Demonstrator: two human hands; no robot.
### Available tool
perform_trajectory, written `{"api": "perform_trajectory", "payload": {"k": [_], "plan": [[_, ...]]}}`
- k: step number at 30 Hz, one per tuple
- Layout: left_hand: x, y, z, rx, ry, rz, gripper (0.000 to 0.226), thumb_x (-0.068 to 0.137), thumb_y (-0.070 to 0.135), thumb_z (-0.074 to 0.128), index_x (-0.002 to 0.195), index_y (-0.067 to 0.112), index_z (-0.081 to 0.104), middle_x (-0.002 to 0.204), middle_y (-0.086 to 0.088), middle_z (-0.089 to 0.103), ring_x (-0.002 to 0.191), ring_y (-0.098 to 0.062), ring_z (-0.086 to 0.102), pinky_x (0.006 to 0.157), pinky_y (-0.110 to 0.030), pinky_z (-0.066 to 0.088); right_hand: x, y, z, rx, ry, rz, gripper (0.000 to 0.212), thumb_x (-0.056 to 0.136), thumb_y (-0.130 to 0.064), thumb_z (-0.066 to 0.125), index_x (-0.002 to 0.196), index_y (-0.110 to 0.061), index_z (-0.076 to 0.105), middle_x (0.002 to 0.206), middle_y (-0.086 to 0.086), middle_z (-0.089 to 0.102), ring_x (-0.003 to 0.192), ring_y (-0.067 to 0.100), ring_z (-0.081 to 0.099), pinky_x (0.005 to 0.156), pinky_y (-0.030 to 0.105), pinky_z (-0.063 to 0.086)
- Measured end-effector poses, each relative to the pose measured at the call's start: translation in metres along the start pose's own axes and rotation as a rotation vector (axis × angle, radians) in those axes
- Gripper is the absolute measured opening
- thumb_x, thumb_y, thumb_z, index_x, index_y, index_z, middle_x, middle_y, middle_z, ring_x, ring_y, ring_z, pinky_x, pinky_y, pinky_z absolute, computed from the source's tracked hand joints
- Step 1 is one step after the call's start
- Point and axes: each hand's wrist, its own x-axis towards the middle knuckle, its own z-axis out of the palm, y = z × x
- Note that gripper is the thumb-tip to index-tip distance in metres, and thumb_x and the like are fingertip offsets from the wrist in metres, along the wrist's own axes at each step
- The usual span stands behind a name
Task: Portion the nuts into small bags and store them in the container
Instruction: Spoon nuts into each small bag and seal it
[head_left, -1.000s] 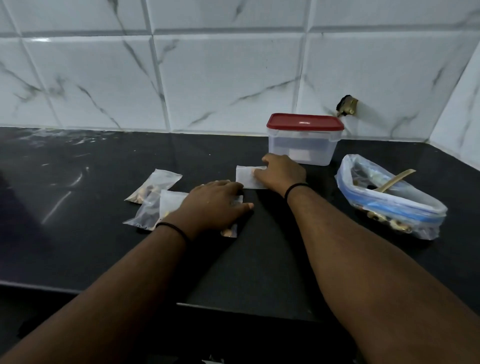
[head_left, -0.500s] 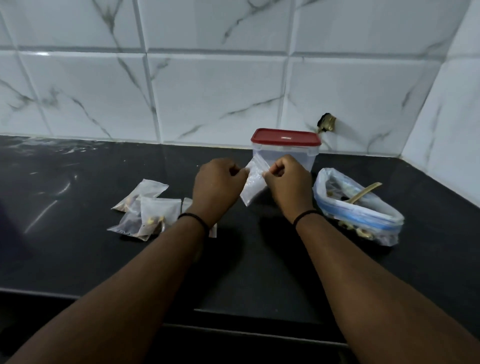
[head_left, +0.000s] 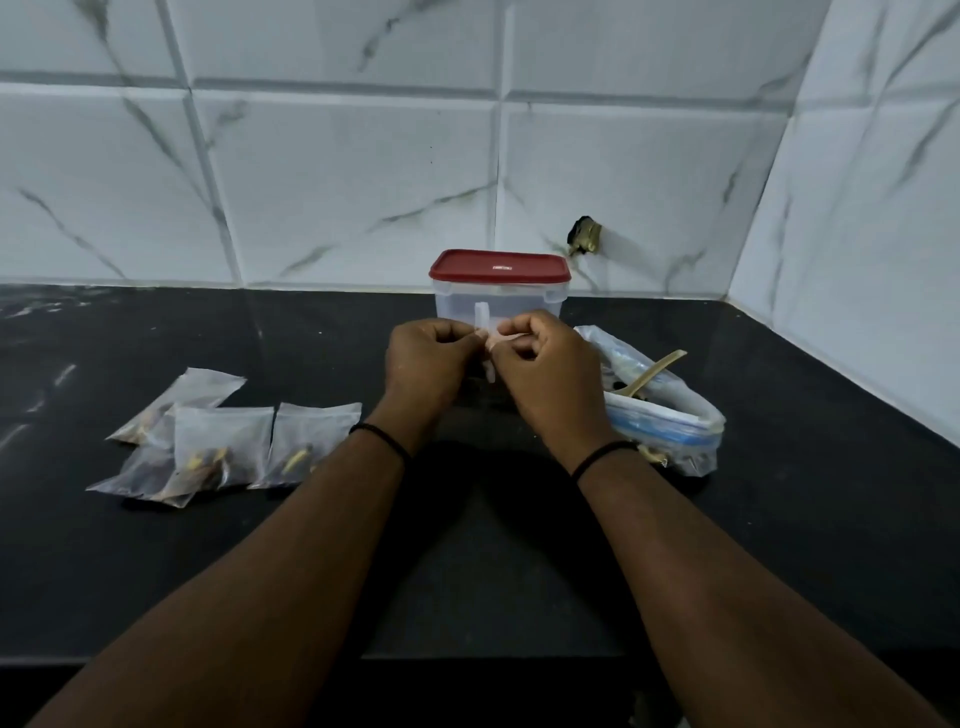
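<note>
So the black countertop (head_left: 156, 571) is the biggest thing here, and I'll use the red-lidded container (head_left: 500, 291) at the back as my reference point. It sits against the tiled wall with the lid on, and it looks see-through and empty as far as I can tell

Just right of the container and a bit nearer is the big nut bag (head_left: 660, 410), a floppy zip bag with its mouth rolled open and a wooden spoon (head_left: 652, 371) sticking out. Well to the left of the container, closer to the counter edge, is a bunch of filled small bags (head_left: 218, 441) lying flat and overlapping, each with a few nuts in the bottom corner

Right in front of the container both hands are up off the counter. The left hand (head_left: 426, 364) and right hand (head_left: 545, 369) each have fingers curled in, pinching the top edge of an empty small bag (head_left: 488, 340) between them, looks like they're working the mouth open

That little bag is thin, clear film, basically weightless and limp, probably a bit slick and clingy. Best hold is right at the opening, one lip per hand, thumb against forefinger. Grab lower and I'd guess it just folds shut
</note>
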Motion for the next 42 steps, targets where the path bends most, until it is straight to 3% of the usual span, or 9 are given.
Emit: {"api": "perform_trajectory", "payload": {"k": [8,11,16,21,24,28,34,37,42], "plan": [[-0.001,0.001,-0.006,0.053,-0.136,0.067,0.01,0.092,0.008,0.066,0.089,0.002,0.074,0.077,-0.016,0.073,0.069,-0.028,0.072,0.061,-0.034,0.059,0.002,-0.002,-0.003,0.01,-0.014,0.111,0.008,0.086,-0.025,0.073,0.08,-0.02,0.075,0.069,-0.005,0.072,0.066,0.013,0.07,0.068,0.041,0.061],[-0.006,0.001,-0.006,0.335,-0.015,0.207,0.014,0.087,0.013,0.069,0.074,0.009,0.072,0.065,-0.006,0.07,0.058,-0.021,0.069,0.057,-0.035,0.059,-0.001,-0.006,-0.005,-0.134,0.006,0.054,0.009,0.087,-0.022,0.069,0.079,-0.017,0.069,0.07,-0.006,0.068,0.068,0.013,0.066,0.066,0.035,0.057],[-0.018,0.017,-0.011,0.801,0.219,0.465,0.023,0.082,0.025,0.061,0.062,0.018,0.052,0.064,0.004,0.055,0.058,-0.012,0.05,0.051,-0.023,0.029,0.0,-0.014,-0.011,-0.52,0.098,-0.094,0.01,0.092,-0.021,0.059,0.096,-0.012,0.056,0.083,0.006,0.065,0.075,0.024,0.062,0.061,0.03,0.04],[-0.019,0.013,-0.014,0.738,0.203,0.633,0.01,0.078,0.026,0.064,0.081,0.02,0.057,0.083,0.006,0.052,0.075,-0.013,0.049,0.06,-0.021,0.036,0.002,-0.014,-0.009,-0.413,0.115,-0.041,0.009,0.089,-0.021,0.062,0.091,-0.013,0.057,0.079,0.002,0.064,0.074,0.021,0.062,0.064,0.035,0.051],[-0.01,0.005,-0.025,0.735,0.015,0.77,0.058,0.067,0.03,0.069,0.124,0.018,0.06,0.122,0.0,0.058,0.112,-0.02,0.052,0.094,-0.036,0.046,0.007,-0.007,-0.018,-0.214,0.112,0.065,0.009,0.084,-0.017,0.066,0.078,-0.015,0.059,0.07,-0.005,0.062,0.066,0.016,0.061,0.06,0.032,0.051],[-0.007,0.001,-0.019,0.908,-0.165,0.696,0.113,0.064,0.047,0.085,0.155,0.023,0.022,0.159,0.0,0.029,0.148,-0.019,0.022,0.122,-0.038,0.018,0.007,-0.011,-0.028,0.03,0.006,0.18,0.009,0.083,-0.012,0.066,0.075,-0.015,0.063,0.062,0.002,0.066,0.049,0.011,0.062,0.047,0.028,0.053],[-0.002,-0.007,-0.014,0.812,-0.033,0.749,0.077,0.069,0.05,0.08,0.134,0.02,0.051,0.128,-0.002,0.059,0.118,-0.023,0.053,0.104,-0.038,0.04,0.006,-0.006,-0.027,0.041,-0.1,0.097,0.007,0.087,-0.021,0.068,0.082,-0.015,0.067,0.07,-0.003,0.068,0.062,0.009,0.063,0.059,0.029,0.055],[-0.001,-0.01,-0.016,0.799,-0.02,0.715,0.068,0.07,0.044,0.08,0.128,0.02,0.054,0.122,-0.002,0.06,0.11,-0.02,0.053,0.094,-0.037,0.044,0.005,-0.009,-0.025,-0.008,0.028,-0.088,0.019,0.091,-0.033,0.068,0.085,-0.016,0.066,0.078,-0.008,0.066,0.07,0.002,0.059,0.066,0.016,0.048],[0.001,-0.011,-0.014,0.746,-0.041,0.728,0.052,0.075,0.04,0.075,0.119,0.02,0.058,0.111,0.0,0.062,0.101,-0.017,0.055,0.083,-0.03,0.043,-0.003,-0.014,-0.021,-0.019,-0.186,-0.193,0.022,0.088,-0.035,0.072,0.08,-0.015,0.071,0.071,-0.01,0.063,0.061,-0.001,0.054,0.06,0.01,0.039]]}}
